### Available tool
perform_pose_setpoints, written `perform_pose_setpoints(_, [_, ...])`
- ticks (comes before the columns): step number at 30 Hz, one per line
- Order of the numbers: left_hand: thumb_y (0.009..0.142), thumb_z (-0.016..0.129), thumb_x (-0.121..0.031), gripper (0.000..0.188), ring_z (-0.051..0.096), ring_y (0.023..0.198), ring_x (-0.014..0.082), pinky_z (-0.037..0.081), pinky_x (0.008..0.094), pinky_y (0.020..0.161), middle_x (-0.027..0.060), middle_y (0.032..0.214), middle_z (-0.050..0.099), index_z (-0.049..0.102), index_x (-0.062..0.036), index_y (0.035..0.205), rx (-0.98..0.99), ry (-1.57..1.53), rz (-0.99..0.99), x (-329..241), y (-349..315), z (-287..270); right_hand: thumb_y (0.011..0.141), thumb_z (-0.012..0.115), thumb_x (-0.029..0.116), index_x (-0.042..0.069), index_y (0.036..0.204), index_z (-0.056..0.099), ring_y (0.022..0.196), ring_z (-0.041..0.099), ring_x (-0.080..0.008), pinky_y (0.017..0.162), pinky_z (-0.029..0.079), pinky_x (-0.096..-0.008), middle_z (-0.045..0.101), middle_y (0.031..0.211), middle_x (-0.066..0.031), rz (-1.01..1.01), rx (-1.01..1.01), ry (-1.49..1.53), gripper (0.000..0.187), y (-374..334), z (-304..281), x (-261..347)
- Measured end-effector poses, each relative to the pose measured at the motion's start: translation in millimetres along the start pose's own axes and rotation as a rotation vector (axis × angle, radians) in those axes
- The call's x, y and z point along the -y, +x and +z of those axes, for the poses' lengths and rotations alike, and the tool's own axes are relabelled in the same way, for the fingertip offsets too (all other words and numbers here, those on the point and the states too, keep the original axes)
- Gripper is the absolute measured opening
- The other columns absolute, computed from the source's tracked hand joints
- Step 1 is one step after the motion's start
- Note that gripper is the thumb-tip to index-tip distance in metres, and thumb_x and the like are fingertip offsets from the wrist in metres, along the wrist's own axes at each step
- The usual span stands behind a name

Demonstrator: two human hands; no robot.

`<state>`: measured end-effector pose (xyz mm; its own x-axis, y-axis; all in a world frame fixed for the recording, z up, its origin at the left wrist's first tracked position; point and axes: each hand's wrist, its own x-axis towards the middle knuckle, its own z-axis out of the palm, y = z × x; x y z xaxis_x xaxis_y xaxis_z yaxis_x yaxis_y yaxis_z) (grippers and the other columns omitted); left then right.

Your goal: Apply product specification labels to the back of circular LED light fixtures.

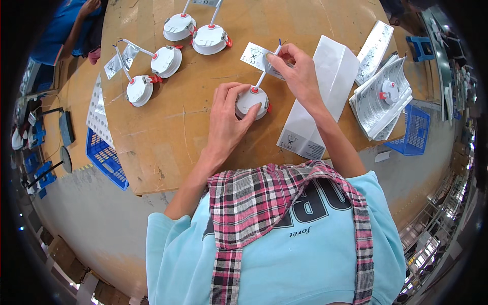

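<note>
And here, on the brown table [170, 132], a round white fitting [247, 101] is being gripped by the left hand [227, 107], its body clasped between thumb and fingers. From the red collar on its top, a white cable [261, 80] is seen slanting upward, and there, near the cable's upper end, a white printed label [252, 55] is pinched by the right hand [300, 73]. The 2 hands are held apart; how far the label is wrapped around the cable cannot be told, as part is covered by the fingers.

Under the right forearm, a long white sheet [328, 76] is laid out, and farther right a pile of printed leaflets [368, 112] is topped by 1 loose fitting [390, 94]. Ahead and to the left, 4 more fittings [165, 62] are spread out. Below the table's edge, 2 blue crates [107, 157] are glimpsed.
</note>
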<state>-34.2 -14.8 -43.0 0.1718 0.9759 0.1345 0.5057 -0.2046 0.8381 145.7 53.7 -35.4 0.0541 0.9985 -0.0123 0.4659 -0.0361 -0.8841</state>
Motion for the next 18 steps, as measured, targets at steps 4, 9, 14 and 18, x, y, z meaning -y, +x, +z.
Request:
perform_pose_setpoints(4, [0.072, 0.075, -0.01, 0.04, 0.055, 0.099, 0.0286, 0.048, 0.0365, 0.083, 0.0136, 0.108, 0.054, 0.059, -0.0021, 0.108, -0.037, 0.032, -0.006, -1, -2, 2, 0.079, 0.07, 0.027, -0.005, 0.087, 0.063, 0.075, 0.06, -0.0231, 0.07, 0.048, -0.0337, 0.065, 0.081, -0.0144, 0.03, 0.051, 0.084, 0.033, 2, 0, 5])
perform_pose_setpoints(9, [0.071, 0.076, -0.01, 0.042, 0.053, 0.101, 0.0289, 0.046, 0.0366, 0.083, 0.0132, 0.108, 0.053, 0.057, -0.0017, 0.108, -0.062, 0.067, 0.0, -6, -6, 8, 0.076, 0.073, 0.028, -0.003, 0.084, 0.065, 0.081, 0.057, -0.0258, 0.073, 0.046, -0.0366, 0.064, 0.085, -0.0135, -0.029, 0.127, -0.047, 0.033, 2, -7, 9])
perform_pose_setpoints(14, [0.069, 0.078, -0.011, 0.047, 0.051, 0.101, 0.0292, 0.046, 0.037, 0.082, 0.0138, 0.107, 0.052, 0.055, -0.001, 0.109, -0.06, 0.085, -0.038, -8, -11, 12, 0.075, 0.075, 0.029, 0.002, 0.082, 0.068, 0.094, 0.048, -0.0266, 0.081, 0.042, -0.0361, 0.06, 0.093, -0.0099, -0.153, -0.004, -0.073, 0.029, 7, -7, 14])
perform_pose_setpoints(18, [0.084, 0.064, -0.011, 0.033, 0.055, 0.096, 0.0239, 0.047, 0.0338, 0.08, 0.0124, 0.108, 0.055, 0.052, 0.0021, 0.112, -0.039, -0.204, -0.191, 2, -6, -1, 0.074, 0.075, 0.03, 0.003, 0.082, 0.069, 0.089, 0.047, -0.0245, 0.077, 0.042, -0.0351, 0.058, 0.085, -0.0082, -0.214, 0.012, -0.197, 0.029, 7, -14, 17])
